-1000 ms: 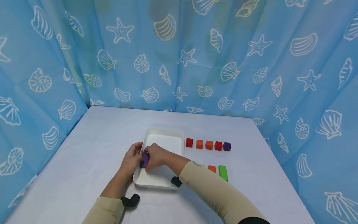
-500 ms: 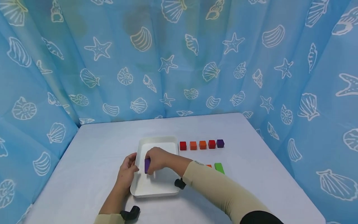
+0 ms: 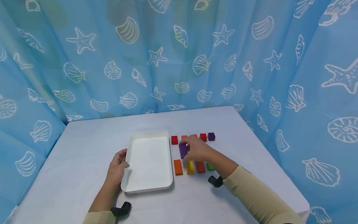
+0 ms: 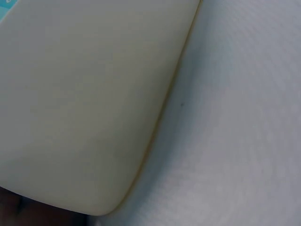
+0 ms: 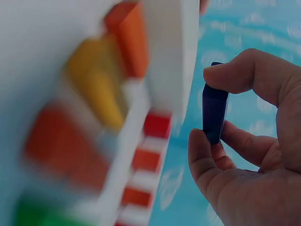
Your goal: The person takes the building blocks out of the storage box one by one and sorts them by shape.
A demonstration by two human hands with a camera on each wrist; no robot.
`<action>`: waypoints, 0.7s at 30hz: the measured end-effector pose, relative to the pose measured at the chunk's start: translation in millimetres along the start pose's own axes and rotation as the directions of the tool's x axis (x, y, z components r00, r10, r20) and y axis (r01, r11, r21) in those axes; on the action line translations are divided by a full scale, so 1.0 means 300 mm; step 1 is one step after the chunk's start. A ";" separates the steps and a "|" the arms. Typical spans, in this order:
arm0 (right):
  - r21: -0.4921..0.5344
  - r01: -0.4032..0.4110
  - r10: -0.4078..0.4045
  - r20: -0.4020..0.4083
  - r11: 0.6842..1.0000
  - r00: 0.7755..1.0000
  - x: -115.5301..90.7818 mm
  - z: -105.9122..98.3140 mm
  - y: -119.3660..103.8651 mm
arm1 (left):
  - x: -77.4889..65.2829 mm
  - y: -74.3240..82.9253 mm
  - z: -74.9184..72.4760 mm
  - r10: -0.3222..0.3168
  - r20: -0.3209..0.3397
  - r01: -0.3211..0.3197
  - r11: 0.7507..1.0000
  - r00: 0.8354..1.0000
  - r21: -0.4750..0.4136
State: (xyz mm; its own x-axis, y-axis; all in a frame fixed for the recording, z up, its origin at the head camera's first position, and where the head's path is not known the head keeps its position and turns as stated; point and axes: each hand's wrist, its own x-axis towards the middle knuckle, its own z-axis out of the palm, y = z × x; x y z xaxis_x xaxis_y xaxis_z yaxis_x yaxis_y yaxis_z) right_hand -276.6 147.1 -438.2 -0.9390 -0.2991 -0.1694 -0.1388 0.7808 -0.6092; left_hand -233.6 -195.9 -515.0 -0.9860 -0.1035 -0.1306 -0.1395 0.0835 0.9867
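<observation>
My right hand (image 3: 198, 149) pinches a purple oblong block (image 3: 183, 151) between thumb and fingertips, holding it above the table between two rows of blocks. In the right wrist view the same purple block (image 5: 215, 113) looks nearly black, with the thumb at its upper end. On the left, my left hand (image 3: 116, 169) grips the side of a white tray (image 3: 148, 189), its thumb over the rim. The tray has nothing in it. The tray's outer wall (image 4: 84, 103) fills much of the left wrist view, and only dark bits of fingers show below it.
Right of the tray, the front row has an orange block (image 3: 178, 167), a yellow block (image 3: 190, 169), a red-orange block (image 3: 200, 167) and a partly covered green block (image 3: 210, 167). Behind runs a row of cubes, from a red cube (image 3: 174, 140) to a purple cube (image 3: 211, 136).
My right hand has lifted the purple block out of the tray and carried it right, over the blocks. The left hand stays at the tray's left side. The head view has shifted.
</observation>
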 end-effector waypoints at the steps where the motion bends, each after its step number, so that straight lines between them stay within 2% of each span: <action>1: 0.011 -0.025 0.025 -0.017 1.000 1.000 -0.017 -0.013 0.045 | 0.000 -0.002 0.001 -0.004 -0.002 0.004 1.000 1.000 0.002; 6: 0.041 -0.107 0.110 -0.079 0.993 0.991 -0.085 -0.077 0.254 | 0.002 -0.005 0.004 -0.010 -0.001 0.010 1.000 1.000 0.013; 10: 0.039 -0.161 0.164 -0.073 0.986 0.984 -0.130 -0.113 0.357 | 0.006 0.008 0.009 -0.004 0.005 0.004 1.000 1.000 0.009; 15: 0.000 -0.216 0.215 -0.035 0.976 0.976 -0.166 -0.103 0.417 | 0.005 0.010 0.011 -0.007 0.019 0.007 1.000 1.000 0.006; 21: -0.041 -0.233 0.233 -0.008 0.972 0.972 -0.159 -0.089 0.433 | -0.003 0.002 0.007 -0.021 0.011 0.021 1.000 1.000 0.016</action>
State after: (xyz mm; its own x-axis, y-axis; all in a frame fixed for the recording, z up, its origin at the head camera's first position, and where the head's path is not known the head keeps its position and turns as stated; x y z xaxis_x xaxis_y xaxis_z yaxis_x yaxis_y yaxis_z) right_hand -258.1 277.3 -488.6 -0.9480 -0.1045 -0.3007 0.0714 0.8508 -0.5207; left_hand -233.1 -193.8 -514.7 -0.9838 -0.0941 -0.1524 -0.1614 0.0971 0.9821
